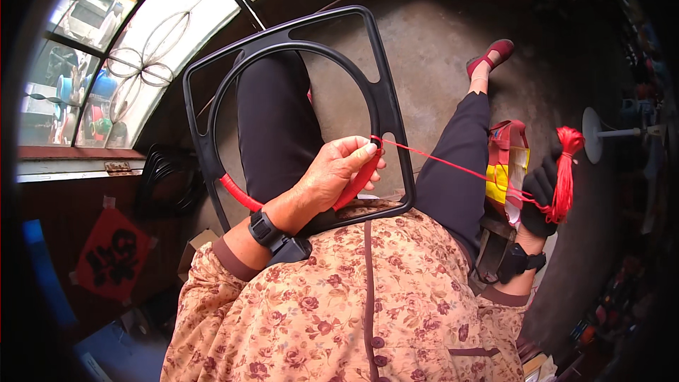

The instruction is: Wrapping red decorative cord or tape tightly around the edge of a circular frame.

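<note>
A black plastic frame (393, 110), square outside with a round ring inside, rests upright across my lap. Red cord is wound closely round the ring's lower part, and this red wrapping (240, 194) shows on both sides of my left wrist. My left hand (341, 170) is bare and closed round the ring at the end of the wrapping, thumb pressed on top. From there a taut red cord (453, 165) runs right to my right hand (541, 194), in a black glove. That hand grips a bundle of red cord (566, 170), held out beyond my right thigh.
A red and yellow bag (508, 163) stands by my right leg, with a white round-ended object (594, 136) farther right. Several black frames (170, 177) are stacked at the left below a window (141, 56). Concrete floor (424, 49) lies ahead.
</note>
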The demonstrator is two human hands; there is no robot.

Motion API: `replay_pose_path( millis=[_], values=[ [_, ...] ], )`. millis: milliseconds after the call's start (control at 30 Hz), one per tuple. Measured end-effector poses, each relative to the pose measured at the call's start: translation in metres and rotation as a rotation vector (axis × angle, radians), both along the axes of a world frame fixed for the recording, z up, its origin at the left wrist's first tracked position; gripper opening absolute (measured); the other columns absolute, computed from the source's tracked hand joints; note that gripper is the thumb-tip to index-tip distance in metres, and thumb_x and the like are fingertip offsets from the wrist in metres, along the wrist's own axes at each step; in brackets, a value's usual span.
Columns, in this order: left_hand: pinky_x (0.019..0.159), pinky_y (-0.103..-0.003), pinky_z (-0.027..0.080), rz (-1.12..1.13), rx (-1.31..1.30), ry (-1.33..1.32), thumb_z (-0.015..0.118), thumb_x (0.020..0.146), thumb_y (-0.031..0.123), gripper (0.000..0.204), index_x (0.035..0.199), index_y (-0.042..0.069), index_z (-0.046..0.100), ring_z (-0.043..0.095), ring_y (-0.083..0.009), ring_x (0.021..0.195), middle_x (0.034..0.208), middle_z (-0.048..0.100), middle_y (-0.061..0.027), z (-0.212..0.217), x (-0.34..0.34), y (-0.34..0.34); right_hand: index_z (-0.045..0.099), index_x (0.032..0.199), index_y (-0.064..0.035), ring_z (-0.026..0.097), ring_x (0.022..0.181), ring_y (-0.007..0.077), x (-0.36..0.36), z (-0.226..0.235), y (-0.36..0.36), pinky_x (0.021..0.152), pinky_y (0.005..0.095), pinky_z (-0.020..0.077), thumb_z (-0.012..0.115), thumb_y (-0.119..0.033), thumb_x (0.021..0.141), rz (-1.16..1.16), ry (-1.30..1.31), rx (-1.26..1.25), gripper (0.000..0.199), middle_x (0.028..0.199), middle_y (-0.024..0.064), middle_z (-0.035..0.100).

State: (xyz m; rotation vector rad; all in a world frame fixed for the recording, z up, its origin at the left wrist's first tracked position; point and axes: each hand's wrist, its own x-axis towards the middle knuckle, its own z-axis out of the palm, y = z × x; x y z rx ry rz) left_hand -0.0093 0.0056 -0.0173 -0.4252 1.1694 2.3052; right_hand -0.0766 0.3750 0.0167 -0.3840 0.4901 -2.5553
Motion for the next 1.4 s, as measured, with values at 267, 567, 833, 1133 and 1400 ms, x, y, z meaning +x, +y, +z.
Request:
replay_pose_path(
  millis=[267, 567, 833, 1133, 1400],
  values=[
    [0.053, -0.028, 0.057, 0.11, 0.034, -0.022, 0.058, 0.094, 0.018, 0.013, 0.102, 0.007, 0.055, 0.067, -0.0175, 0.065, 0.084, 0.067, -0.0142, 0.007, 0.0, 0.005, 0.053, 0.122, 0.0012, 0.06, 0.094, 0.0144, -0.014, -0.024, 0.031, 0.085, 0.0287, 0.0478, 0.048, -0.03, 0.098, -0.651, -0.16, 0.847, 0.04, 0.105, 0.0071, 0.062],
    [0.066, -0.026, 0.053, 0.072, -0.241, 0.152, 0.063, 0.09, 0.016, 0.012, 0.093, 0.005, 0.058, 0.066, -0.0158, 0.077, 0.087, 0.067, -0.0101, 0.006, 0.003, 0.007, 0.055, 0.122, -0.0024, 0.06, 0.107, 0.0239, -0.049, 0.036, -0.151, 0.094, 0.0332, 0.0446, 0.063, -0.01, 0.081, -0.802, 1.1, 1.61, 0.042, 0.113, 0.0105, 0.062],
    [0.095, -0.032, 0.042, 0.18, -0.613, 0.466, 0.07, 0.081, 0.01, 0.027, 0.107, 0.003, 0.063, 0.055, -0.0179, 0.105, 0.114, 0.055, -0.0097, -0.014, 0.005, 0.011, 0.069, 0.082, -0.0101, 0.053, 0.114, 0.0271, -0.042, 0.022, -0.255, 0.106, 0.0508, 0.0307, 0.059, -0.018, 0.071, -0.62, 2.313, 1.422, 0.016, 0.106, 0.0084, 0.063],
    [0.078, -0.023, 0.047, 0.07, -0.258, 0.321, 0.058, 0.093, 0.007, 0.009, 0.1, 0.004, 0.053, 0.055, -0.0056, 0.088, 0.095, 0.06, -0.0002, 0.001, 0.007, 0.004, 0.062, 0.098, -0.0064, 0.053, 0.113, 0.031, -0.034, 0.036, -0.216, 0.098, 0.0443, 0.0395, 0.064, -0.009, 0.068, -0.522, 1.839, 1.451, 0.03, 0.113, 0.0135, 0.059],
    [0.063, -0.019, 0.047, 0.13, 0.064, 0.182, 0.056, 0.096, 0.015, 0.01, 0.093, 0.007, 0.051, 0.056, -0.0032, 0.073, 0.086, 0.059, 0.0012, 0.014, 0.003, 0.01, 0.064, 0.101, -0.0101, 0.049, 0.12, 0.0342, 0.022, 0.032, -0.179, 0.099, 0.0449, 0.0392, 0.072, -0.009, 0.065, -0.319, 1.564, 1.554, 0.038, 0.123, 0.0119, 0.055]
  ],
)
